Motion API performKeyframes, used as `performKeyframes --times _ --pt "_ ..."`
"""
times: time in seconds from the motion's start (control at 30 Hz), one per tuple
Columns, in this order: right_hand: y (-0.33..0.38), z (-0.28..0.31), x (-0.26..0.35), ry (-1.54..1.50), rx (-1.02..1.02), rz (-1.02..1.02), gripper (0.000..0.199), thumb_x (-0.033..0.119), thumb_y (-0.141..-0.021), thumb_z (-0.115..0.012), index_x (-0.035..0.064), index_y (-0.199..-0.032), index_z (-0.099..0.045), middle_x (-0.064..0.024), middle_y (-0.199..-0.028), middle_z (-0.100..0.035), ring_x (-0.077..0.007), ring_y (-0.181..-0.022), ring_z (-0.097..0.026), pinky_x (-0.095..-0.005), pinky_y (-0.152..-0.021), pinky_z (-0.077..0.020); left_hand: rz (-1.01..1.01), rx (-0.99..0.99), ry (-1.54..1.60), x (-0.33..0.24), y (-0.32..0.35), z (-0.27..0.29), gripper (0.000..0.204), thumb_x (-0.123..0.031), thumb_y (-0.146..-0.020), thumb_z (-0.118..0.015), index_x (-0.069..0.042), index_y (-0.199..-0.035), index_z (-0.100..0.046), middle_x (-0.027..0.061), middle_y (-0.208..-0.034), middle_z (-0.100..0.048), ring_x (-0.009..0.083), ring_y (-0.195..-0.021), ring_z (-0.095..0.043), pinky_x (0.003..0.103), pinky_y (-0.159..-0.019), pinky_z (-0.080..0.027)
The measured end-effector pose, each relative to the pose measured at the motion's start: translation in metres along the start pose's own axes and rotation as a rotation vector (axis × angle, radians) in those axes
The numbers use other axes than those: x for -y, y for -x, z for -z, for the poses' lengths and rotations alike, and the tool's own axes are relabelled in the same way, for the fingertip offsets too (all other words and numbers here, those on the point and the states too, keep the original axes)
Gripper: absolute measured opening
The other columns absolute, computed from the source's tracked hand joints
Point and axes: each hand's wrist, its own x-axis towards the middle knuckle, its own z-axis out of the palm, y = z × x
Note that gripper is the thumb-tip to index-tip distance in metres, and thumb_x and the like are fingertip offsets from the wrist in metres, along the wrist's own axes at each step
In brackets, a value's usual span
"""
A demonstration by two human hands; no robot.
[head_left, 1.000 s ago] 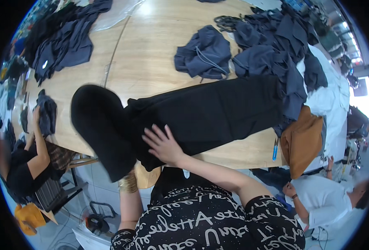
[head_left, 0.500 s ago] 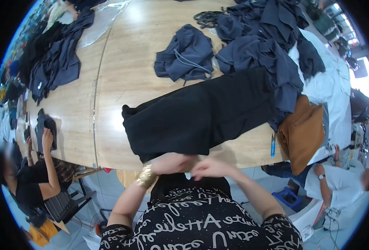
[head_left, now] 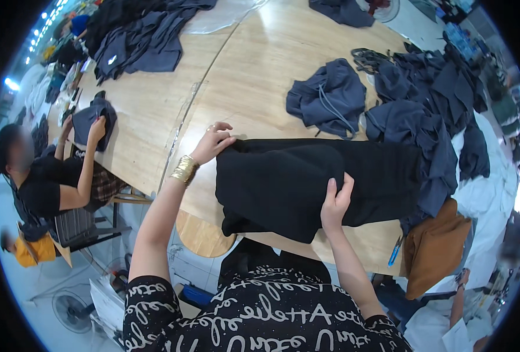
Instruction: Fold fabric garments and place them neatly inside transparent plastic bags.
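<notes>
A folded black garment (head_left: 277, 185) lies across the near part of the wooden table, its left portion doubled over and its near edge reaching the table's edge. My left hand (head_left: 213, 142), with a gold cuff at the wrist, pinches the garment's far left corner; some of its fingers stay raised. My right hand (head_left: 336, 205) grips the edge of the folded-over layer near the middle, thumb and fingers on the cloth. The garment's right end rests against a heap of dark grey-blue clothes (head_left: 409, 126).
A grey-blue garment with a drawstring (head_left: 328, 97) lies beyond the black one. At right are a brown folded cloth (head_left: 439, 249) and small blue snips (head_left: 395, 252). At left a co-worker (head_left: 54, 170) handles a dark cloth (head_left: 94, 120). A round wooden stool (head_left: 204, 234) stands below the table edge.
My hands were together at the near table edge; now the left is at the garment's far left corner and the right on its middle. The garment lies straighter, and the view has shifted.
</notes>
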Motion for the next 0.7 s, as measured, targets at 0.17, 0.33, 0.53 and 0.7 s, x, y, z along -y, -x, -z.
performKeyframes --times 0.17,0.33,0.53,0.7 --pt "-0.011 -0.002 -0.05 0.176 0.0 -0.17 0.028 0.021 -0.096 -0.046 -0.0001 -0.115 -0.049 -0.0138 -0.095 -0.062 -0.024 -0.085 -0.06 -0.0314 -0.077 -0.0454 0.383 -0.591 -0.007 0.029 0.011 -0.045 0.04 -0.033 -0.089 -0.056 0.002 -0.073 -0.066 0.0181 -0.09 -0.057 0.0289 -0.088 -0.052 0.039 -0.08 -0.043" --pt "-0.016 -0.003 0.007 -0.02 0.079 -0.029 0.029 0.018 -0.096 -0.046 -0.0017 -0.117 -0.049 -0.0106 -0.103 -0.06 -0.0149 -0.094 -0.055 -0.0259 -0.084 -0.0424 0.497 -0.678 -0.117 0.013 0.022 -0.045 0.045 -0.035 -0.09 -0.054 0.003 -0.069 -0.064 0.0215 -0.087 -0.056 0.0336 -0.086 -0.052 0.041 -0.079 -0.042" --pt "-0.021 -0.002 -0.042 0.39 0.087 -0.108 0.037 0.019 -0.095 -0.044 -0.0002 -0.127 -0.041 -0.023 -0.114 -0.05 -0.0386 -0.099 -0.054 -0.0421 -0.085 -0.0441 0.168 -0.638 -0.163 -0.085 0.018 -0.034 0.038 -0.025 -0.082 -0.065 -0.01 -0.116 -0.057 0.0164 -0.129 -0.048 0.0357 -0.117 -0.045 0.046 -0.096 -0.035" --pt "-0.003 -0.01 -0.012 0.828 0.228 0.335 0.05 0.022 -0.088 -0.051 0.0124 -0.136 -0.039 -0.0082 -0.135 -0.042 -0.0241 -0.127 -0.037 -0.0531 -0.101 -0.0256 0.096 -0.203 -0.462 -0.132 0.028 -0.101 0.06 -0.044 -0.086 -0.054 -0.023 -0.14 -0.036 0.006 -0.149 -0.026 0.028 -0.138 -0.02 0.051 -0.11 -0.012"
